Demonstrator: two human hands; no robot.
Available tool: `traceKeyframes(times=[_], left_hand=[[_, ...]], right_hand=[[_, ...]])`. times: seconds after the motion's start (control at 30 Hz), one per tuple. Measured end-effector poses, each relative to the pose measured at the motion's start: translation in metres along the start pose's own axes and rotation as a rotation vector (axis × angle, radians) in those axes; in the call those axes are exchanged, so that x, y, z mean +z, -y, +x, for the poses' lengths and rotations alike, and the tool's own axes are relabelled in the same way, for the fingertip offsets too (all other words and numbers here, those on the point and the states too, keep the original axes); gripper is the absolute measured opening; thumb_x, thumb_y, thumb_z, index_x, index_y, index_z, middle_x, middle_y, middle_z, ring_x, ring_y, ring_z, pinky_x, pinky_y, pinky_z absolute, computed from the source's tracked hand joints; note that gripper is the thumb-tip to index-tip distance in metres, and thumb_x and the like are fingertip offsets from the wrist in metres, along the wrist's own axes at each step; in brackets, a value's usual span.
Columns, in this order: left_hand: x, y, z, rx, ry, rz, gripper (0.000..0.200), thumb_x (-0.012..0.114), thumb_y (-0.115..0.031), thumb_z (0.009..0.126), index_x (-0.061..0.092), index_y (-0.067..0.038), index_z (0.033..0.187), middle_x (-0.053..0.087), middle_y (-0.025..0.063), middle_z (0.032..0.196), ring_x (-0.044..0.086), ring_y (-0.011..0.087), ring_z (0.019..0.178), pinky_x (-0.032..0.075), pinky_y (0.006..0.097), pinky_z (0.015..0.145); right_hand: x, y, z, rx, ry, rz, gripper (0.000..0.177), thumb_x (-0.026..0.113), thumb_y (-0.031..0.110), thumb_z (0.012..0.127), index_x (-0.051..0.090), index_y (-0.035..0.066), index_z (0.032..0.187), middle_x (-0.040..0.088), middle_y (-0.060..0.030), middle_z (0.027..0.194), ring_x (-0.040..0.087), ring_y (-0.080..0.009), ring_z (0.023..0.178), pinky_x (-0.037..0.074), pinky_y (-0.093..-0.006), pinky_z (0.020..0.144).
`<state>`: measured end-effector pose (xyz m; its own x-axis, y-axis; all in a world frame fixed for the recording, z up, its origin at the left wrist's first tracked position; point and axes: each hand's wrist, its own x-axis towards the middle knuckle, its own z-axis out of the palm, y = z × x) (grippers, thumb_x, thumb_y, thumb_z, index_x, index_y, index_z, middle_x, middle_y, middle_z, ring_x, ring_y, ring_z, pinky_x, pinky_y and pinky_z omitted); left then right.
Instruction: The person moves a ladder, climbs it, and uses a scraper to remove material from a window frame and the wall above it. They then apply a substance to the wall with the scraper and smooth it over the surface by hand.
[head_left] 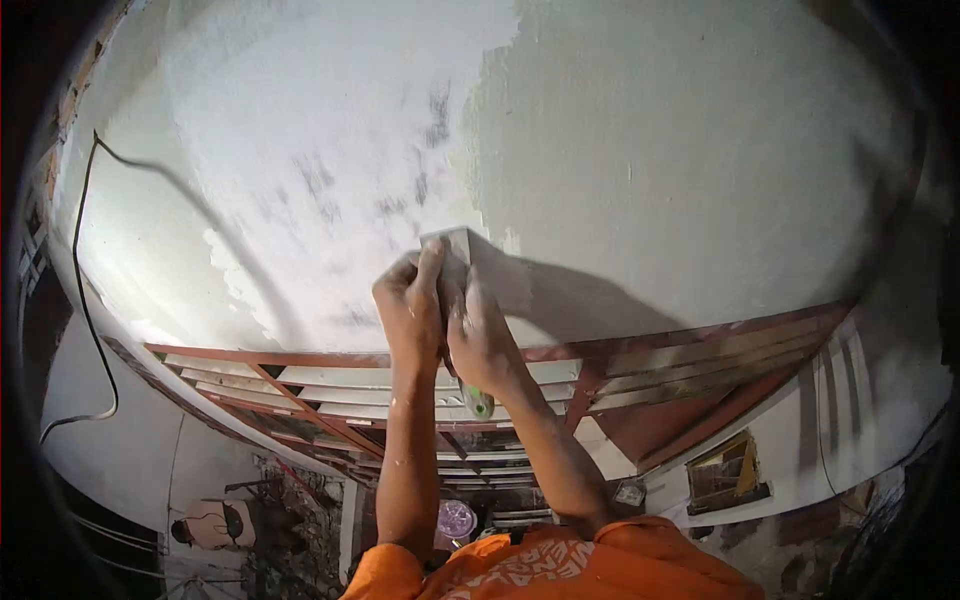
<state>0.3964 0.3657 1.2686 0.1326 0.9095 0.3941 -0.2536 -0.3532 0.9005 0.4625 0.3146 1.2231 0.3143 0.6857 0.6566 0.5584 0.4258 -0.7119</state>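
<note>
Both of my hands are together at the middle of the view, close against the wall (350, 130). My right hand (482, 340) is wrapped round a scraper (458, 243) whose green handle end shows below the fist and whose flat blade faces the wall. Beside it, my left hand (412, 300) has its thumb and fingers pressed at the blade's left part. Pale dust or paste coats the fingers. The wall's left half is whiter, with dark smudges above my hands; the right half is greyish green.
Below the wall runs a red-brown louvred frame (330, 392). A black cable (82, 270) hangs at the left. Far below are a purple bucket (456, 518), rubble (300, 530) and another person (215, 524). A small window opening (725, 472) is at lower right.
</note>
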Motion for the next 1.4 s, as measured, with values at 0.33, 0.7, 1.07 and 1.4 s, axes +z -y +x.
traceKeyframes(times=[0.33,0.7,1.07,1.4], left_hand=[[0.000,-0.014,0.015,0.015,0.015,-0.031,0.033,0.064,-0.025,0.094,0.065,0.000,0.072,0.054,-0.0035,0.063,0.042,0.0051,0.058,0.032,0.0234,0.050],[-0.004,-0.026,0.022,0.074,0.088,0.055,0.034,0.064,-0.022,0.093,0.064,0.006,0.075,0.054,-0.0008,0.062,0.041,0.0068,0.062,0.036,0.0254,0.054],[0.003,-0.025,0.018,0.089,0.081,0.024,0.035,0.063,-0.023,0.093,0.064,0.007,0.075,0.053,0.0003,0.062,0.042,0.0068,0.062,0.038,0.0257,0.055],[0.004,0.000,0.016,0.079,0.076,-0.017,0.033,0.064,-0.023,0.093,0.067,0.007,0.079,0.057,0.0014,0.061,0.044,0.0069,0.062,0.039,0.0260,0.055]], right_hand=[[-0.014,0.035,0.022,0.311,0.169,0.073,0.054,0.045,0.005,0.093,0.026,-0.017,0.139,0.042,-0.0407,0.125,0.042,-0.0533,0.121,0.036,-0.0494,0.103],[0.008,0.016,0.010,0.088,-0.044,0.015,0.042,0.043,0.006,0.094,0.034,-0.013,0.131,0.045,-0.0368,0.121,0.045,-0.0522,0.114,0.037,-0.0503,0.099],[-0.001,0.019,0.009,0.052,-0.051,-0.001,0.031,0.043,0.006,0.095,0.039,-0.012,0.120,0.047,-0.0378,0.110,0.049,-0.0528,0.105,0.040,-0.0529,0.090],[0.001,-0.002,0.002,-0.072,-0.115,-0.087,0.048,0.045,0.007,0.096,0.028,-0.014,0.136,0.044,-0.0401,0.118,0.046,-0.0533,0.110,0.038,-0.0502,0.096]])
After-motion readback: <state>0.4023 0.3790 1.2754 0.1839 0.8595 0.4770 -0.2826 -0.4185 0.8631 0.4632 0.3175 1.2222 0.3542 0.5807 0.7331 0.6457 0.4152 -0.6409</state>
